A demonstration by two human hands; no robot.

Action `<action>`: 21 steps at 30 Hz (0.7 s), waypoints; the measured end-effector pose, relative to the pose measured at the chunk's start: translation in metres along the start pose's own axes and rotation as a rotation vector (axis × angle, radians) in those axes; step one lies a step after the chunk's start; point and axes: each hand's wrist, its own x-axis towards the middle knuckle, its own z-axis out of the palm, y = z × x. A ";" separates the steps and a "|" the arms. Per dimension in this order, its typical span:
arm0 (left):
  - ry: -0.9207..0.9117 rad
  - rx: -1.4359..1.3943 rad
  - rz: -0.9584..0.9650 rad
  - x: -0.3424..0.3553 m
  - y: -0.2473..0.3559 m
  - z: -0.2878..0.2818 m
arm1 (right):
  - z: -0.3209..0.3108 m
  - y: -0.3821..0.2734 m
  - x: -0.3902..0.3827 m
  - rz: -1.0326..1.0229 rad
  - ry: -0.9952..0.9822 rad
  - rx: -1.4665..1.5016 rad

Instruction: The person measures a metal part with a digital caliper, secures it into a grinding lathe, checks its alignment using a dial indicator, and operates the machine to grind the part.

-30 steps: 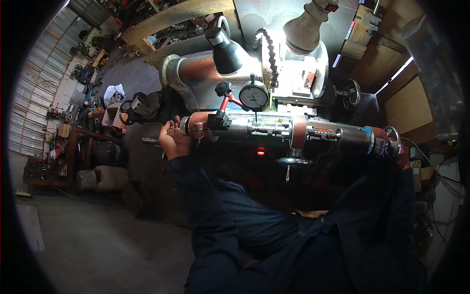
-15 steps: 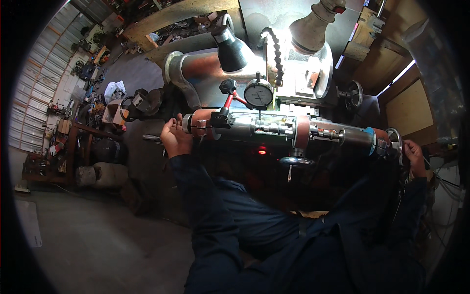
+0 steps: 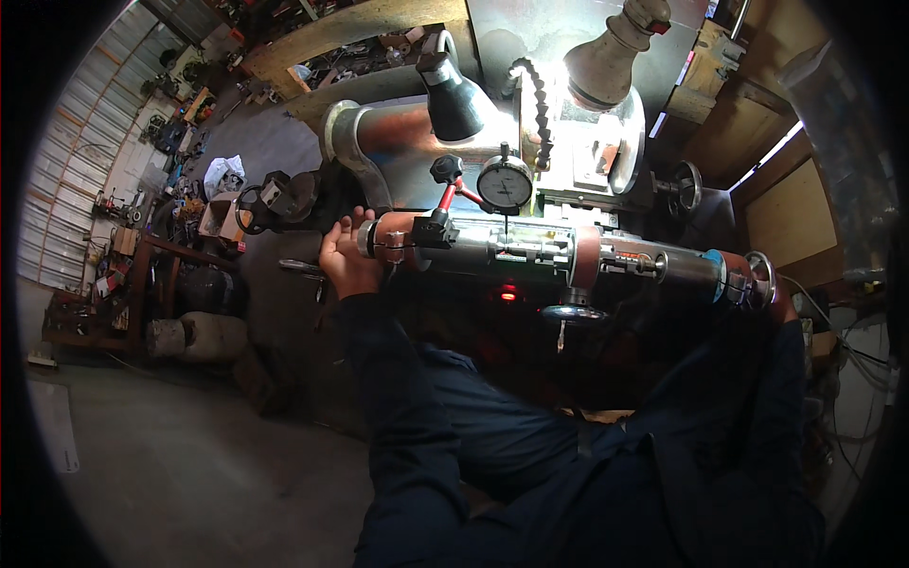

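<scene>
At the left end of the long machine assembly, my left hand (image 3: pixel 350 257) is beside the round silver end piece (image 3: pixel 367 239), its fingers raised and apart. My right hand (image 3: pixel 784 307) is at the metal handwheel (image 3: pixel 760 280) on the right end; its fingers are mostly hidden. A slim stepped metal shaft (image 3: pixel 535 250) lies across the middle between two cylindrical housings. Above it stands a round dial gauge (image 3: pixel 505 185), its thin stem pointing down toward the shaft. A jointed red arm (image 3: pixel 447 197) with a black knob and black base stands beside the gauge.
A black lamp (image 3: pixel 450 99) and a pale lamp (image 3: pixel 606 62) light the machine. Below the shaft sits a small handwheel (image 3: pixel 574 312); another handwheel (image 3: pixel 689 187) is farther right. A ribbed flexible hose (image 3: pixel 542 114) hangs behind. Cluttered shelves and boxes stand at the left.
My right hand has moved down and inward behind the handwheel, so less of it shows. My left hand has shifted slightly right, its fingers higher and more spread.
</scene>
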 end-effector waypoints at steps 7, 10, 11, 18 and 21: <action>-0.579 -0.242 0.071 0.007 -0.034 0.004 | -0.004 0.002 -0.024 -0.071 0.044 -0.063; -0.855 -0.298 0.174 0.012 -0.039 -0.014 | 0.020 -0.080 -0.029 -0.090 0.097 0.604; -0.870 -0.217 0.198 0.011 -0.048 -0.014 | 0.030 -0.109 -0.037 -0.102 0.054 0.838; -0.604 -0.088 0.072 -0.009 -0.027 -0.011 | 0.049 -0.120 -0.018 -0.169 -0.090 0.947; -0.433 -0.016 -0.002 -0.013 -0.020 0.001 | 0.044 -0.114 -0.019 -0.166 -0.190 1.024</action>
